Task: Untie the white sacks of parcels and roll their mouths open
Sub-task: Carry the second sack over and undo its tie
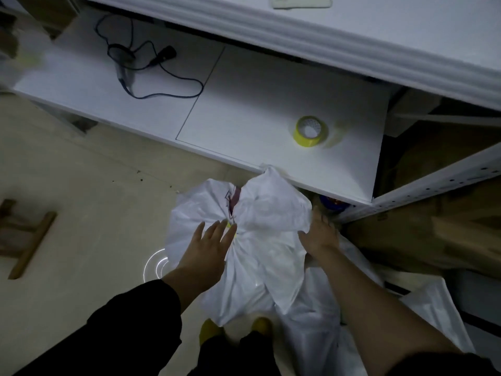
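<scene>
1. I see the white sack (268, 213) on the floor, its bunched top touching the front edge of the white shelf board (244, 104).
2. The left hand (208, 248) lies flat on the sack's gathered neck with its fingers straight and spread, holding nothing.
3. The right hand (320, 234) grips a fold of the sack's right side, with its fingers curled into the plastic.
4. More white plastic (311, 321) lies under the right forearm.
5. On the board I note a yellow tape roll (310, 131) and, well apart to the left, a black cable (151, 69).
</scene>
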